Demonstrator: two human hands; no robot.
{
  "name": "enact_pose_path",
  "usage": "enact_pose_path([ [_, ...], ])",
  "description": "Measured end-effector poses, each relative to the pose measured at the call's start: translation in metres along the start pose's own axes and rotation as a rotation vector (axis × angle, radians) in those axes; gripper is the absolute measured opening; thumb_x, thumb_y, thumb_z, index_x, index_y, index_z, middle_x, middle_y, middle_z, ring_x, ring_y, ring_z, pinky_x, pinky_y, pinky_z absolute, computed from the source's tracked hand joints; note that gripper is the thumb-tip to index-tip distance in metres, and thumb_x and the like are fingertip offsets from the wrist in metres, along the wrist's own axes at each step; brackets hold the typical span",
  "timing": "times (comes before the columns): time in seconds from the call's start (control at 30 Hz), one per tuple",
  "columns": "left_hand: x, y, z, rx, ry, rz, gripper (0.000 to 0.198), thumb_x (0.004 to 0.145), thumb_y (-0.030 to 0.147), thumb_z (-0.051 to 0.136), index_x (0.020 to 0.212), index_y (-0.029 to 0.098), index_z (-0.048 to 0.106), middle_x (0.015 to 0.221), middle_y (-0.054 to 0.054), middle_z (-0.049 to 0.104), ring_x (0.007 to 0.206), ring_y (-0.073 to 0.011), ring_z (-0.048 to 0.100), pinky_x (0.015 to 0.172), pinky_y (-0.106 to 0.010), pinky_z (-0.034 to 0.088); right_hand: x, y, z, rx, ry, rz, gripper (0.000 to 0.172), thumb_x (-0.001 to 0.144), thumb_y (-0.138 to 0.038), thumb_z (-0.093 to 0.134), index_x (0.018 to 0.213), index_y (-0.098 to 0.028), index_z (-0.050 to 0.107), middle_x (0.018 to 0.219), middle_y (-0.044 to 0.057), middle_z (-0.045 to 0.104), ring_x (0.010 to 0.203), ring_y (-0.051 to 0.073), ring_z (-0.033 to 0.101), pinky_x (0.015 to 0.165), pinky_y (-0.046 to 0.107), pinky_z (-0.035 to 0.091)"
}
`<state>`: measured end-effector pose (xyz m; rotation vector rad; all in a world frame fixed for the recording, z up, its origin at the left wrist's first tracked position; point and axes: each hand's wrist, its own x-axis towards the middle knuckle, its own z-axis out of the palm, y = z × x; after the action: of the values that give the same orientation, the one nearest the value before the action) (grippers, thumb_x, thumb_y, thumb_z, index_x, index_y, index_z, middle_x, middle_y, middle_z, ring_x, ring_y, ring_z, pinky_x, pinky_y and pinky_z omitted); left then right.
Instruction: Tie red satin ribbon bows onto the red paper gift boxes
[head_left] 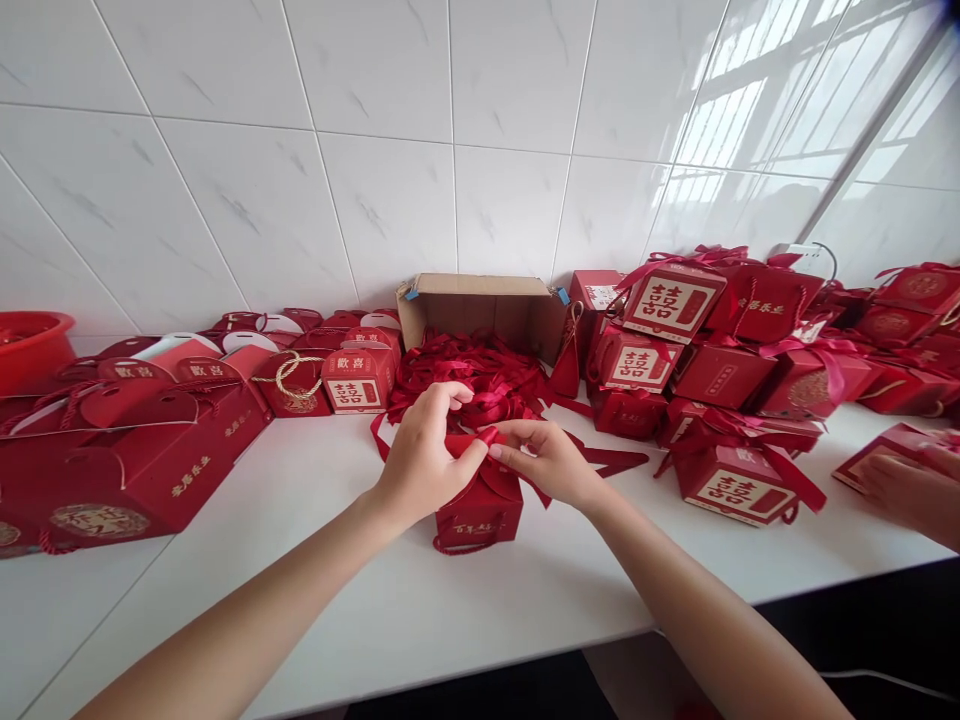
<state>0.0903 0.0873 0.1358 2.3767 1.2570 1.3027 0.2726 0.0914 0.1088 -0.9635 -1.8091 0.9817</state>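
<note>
A small red gift box [480,518] with gold lettering and a cord handle stands on the white table in front of me. Above its top, my left hand [427,452] is closed, thumb pinching a red ribbon [486,437]. Opposite it, my right hand [546,460] pinches the same ribbon between thumb and fingers. Both hands meet over the box and partly hide its top. Just behind them, a heap of loose red ribbons [480,365] spills from a cardboard box [480,284] lying open toward me.
Red gift boxes [180,430] stand in rows at the left, near an orange-red basin [30,350]. Ribbon-tied boxes [675,305] are stacked at the right. Another person's hand [911,485] touches a red box at the far right. A tiled wall [390,200] closes off the back.
</note>
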Motion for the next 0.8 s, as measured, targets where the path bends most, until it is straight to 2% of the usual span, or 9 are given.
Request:
enact_pose_path([
  [0.1, 0.000, -0.003, -0.010, -0.096, -0.106, -0.087, 0.031, 0.078, 0.024, 0.062, 0.105, 0.023, 0.046, 0.109, -0.006, 0.057, 0.103, -0.0221, 0.056, 0.094, -0.038, 0.044, 0.004, -0.002, 0.007, 0.029, 0.004, -0.015, 0.026, 0.083, -0.042, 0.062, 0.087, -0.018, 0.070, 0.069, 0.000, 0.061, 0.064, 0.013, 0.050, 0.061, 0.026, 0.040],
  [0.23, -0.002, -0.014, -0.031, -0.224, -0.268, -0.187, 0.035, 0.079, 0.034, 0.065, 0.108, 0.024, 0.050, 0.116, -0.006, 0.055, 0.114, -0.0236, 0.051, 0.101, -0.040, 0.040, 0.002, -0.003, 0.008, 0.009, 0.060, -0.067, 0.024, 0.084, -0.041, 0.062, 0.083, -0.018, 0.067, 0.083, 0.003, 0.065, 0.076, 0.015, 0.055, 0.069, 0.028, 0.043],
  [0.3, -0.004, -0.021, -0.037, -0.266, -0.323, -0.283, 0.033, 0.079, 0.041, 0.064, 0.105, 0.024, 0.051, 0.115, -0.005, 0.055, 0.114, -0.0247, 0.050, 0.099, -0.041, 0.040, 0.001, -0.002, 0.008, 0.000, 0.096, -0.085, 0.023, 0.084, -0.040, 0.062, 0.082, -0.018, 0.065, 0.088, 0.004, 0.063, 0.079, 0.015, 0.055, 0.071, 0.028, 0.044],
  [0.43, -0.010, -0.031, -0.033, -0.324, -0.393, -0.520, 0.035, 0.077, 0.050, 0.064, 0.094, 0.022, 0.053, 0.100, -0.003, 0.057, 0.100, -0.0237, 0.055, 0.088, -0.039, 0.045, 0.000, 0.001, 0.012, 0.077, 0.054, -0.043, 0.021, 0.087, -0.040, 0.058, 0.085, -0.019, 0.061, 0.084, 0.002, 0.063, 0.076, 0.015, 0.056, 0.069, 0.027, 0.044],
  [0.63, -0.015, -0.039, -0.023, -0.560, -0.538, -0.723, 0.031, 0.073, 0.049, 0.067, 0.082, 0.019, 0.061, 0.081, 0.000, 0.057, 0.074, -0.0163, 0.053, 0.070, -0.030, 0.042, -0.001, -0.003, 0.018, 0.278, -0.028, -0.002, 0.018, 0.089, -0.038, 0.054, 0.086, -0.020, 0.055, 0.082, 0.001, 0.065, 0.078, 0.015, 0.059, 0.070, 0.027, 0.046],
  [0.73, -0.012, -0.039, -0.029, -0.642, -0.567, -0.745, 0.028, 0.073, 0.044, 0.070, 0.069, 0.019, 0.060, 0.069, 0.002, 0.051, 0.064, -0.0125, 0.046, 0.062, -0.026, 0.038, -0.001, -0.008, 0.021, 0.216, 0.080, 0.084, 0.017, 0.085, -0.036, 0.056, 0.081, -0.020, 0.056, 0.074, 0.000, 0.063, 0.068, 0.013, 0.057, 0.062, 0.025, 0.044],
  [0.8, -0.010, -0.035, -0.037, -0.661, -0.609, -0.728, 0.033, 0.075, 0.044, 0.069, 0.059, 0.018, 0.056, 0.061, 0.003, 0.046, 0.059, -0.0121, 0.042, 0.058, -0.026, 0.034, 0.000, -0.010, 0.025, 0.142, 0.163, 0.110, 0.015, 0.082, -0.033, 0.057, 0.078, -0.019, 0.056, 0.070, 0.000, 0.062, 0.064, 0.013, 0.055, 0.058, 0.024, 0.042],
])
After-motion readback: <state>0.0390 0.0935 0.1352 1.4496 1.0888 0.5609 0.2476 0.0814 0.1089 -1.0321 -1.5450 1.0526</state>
